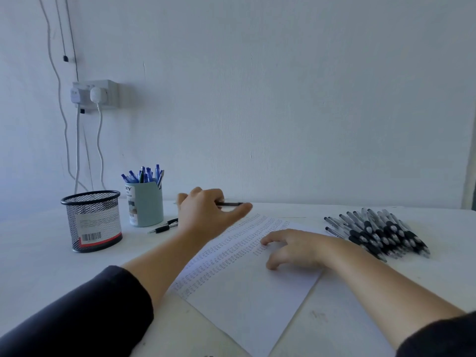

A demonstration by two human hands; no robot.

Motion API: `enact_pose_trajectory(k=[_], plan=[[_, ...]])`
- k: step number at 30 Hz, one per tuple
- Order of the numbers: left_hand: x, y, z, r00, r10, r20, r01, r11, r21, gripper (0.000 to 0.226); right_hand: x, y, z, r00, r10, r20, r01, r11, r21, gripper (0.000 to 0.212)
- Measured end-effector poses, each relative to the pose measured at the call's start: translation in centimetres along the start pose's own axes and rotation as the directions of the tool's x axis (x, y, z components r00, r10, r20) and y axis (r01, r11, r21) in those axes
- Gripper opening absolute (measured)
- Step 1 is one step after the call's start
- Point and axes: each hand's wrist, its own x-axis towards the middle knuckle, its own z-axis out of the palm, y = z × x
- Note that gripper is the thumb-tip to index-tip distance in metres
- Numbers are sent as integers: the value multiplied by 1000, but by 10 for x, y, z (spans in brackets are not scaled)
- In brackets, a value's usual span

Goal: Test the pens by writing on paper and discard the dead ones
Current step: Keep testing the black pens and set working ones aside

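The left hand (203, 210) grips a pen (230, 203) above the paper's (247, 292) far edge, near the cup (145, 204) and mesh bin (94, 220). The right hand (296, 247) rests loosely curled on the paper, holding nothing, just left of the pen pile (378, 231); bare table (38, 253) lies left of the bin.

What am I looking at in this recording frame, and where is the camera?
There is no machine: a person wears a camera on the head, looking down at their own arms. The left hand reaches across the table with a dark pen in its grip. The right hand rests spread on the paper, which carries rows of small test marks. A pile of black pens lies on the right. On the left stand a mesh cup, a blue-green cup of blue pens, and two loose pens beside it.
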Motion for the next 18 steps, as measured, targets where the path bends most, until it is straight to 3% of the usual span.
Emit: enact_pose_trajectory(k=[2,7,9,13,16,18], plan=[[-1,3,1,992,129,-2,-128,983,133,60,0,0,0,1000,0,2,0,1000,2,56],[-3,-2,10,937,340,-78,-325,932,164,45,2,1,0,1000,-4,-1,4,1000,-18,55],[-3,-2,10,938,342,-59,-328,929,173,47,3,2,0,1000,4,-5,-4,1000,-29,57],[0,-2,9,943,312,118,-332,913,237,61,4,6,-2,998,60,-14,-61,998,-29,72],[-2,0,11,942,296,157,-320,934,161,29,6,11,-3,995,104,-4,-104,994,-36,86],[-4,4,9,960,261,101,-266,963,33,23,7,12,-3,992,125,3,-124,990,-61,92]])
